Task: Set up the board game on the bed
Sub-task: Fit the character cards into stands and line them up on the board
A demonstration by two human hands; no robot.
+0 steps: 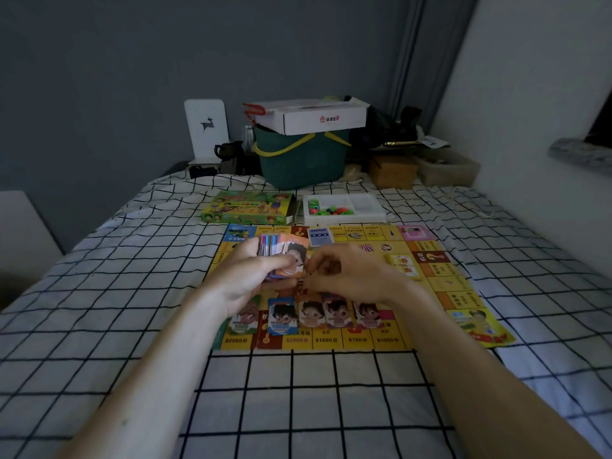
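Bed (99,293), checked sheet, carries everything. Game board (430,286) lies flat at centre, yellow border. Green basket (298,160) w/ white carton (324,119) on top stands at far edge by the wall; game box (248,208) and white parts tray (344,207) w/ coloured pieces sit between basket and board.

Left hand (251,276) over board: fingers curled round a thick card stack (281,256), thumb across top card. Right hand (344,273) just beside it, fingers bent, tips pinching at stack's near edge; exact item pinched cannot be made out.

Row of card piles (331,314) on board's near edge, partly hidden by wrists. Blue card deck (319,236) on far edge.
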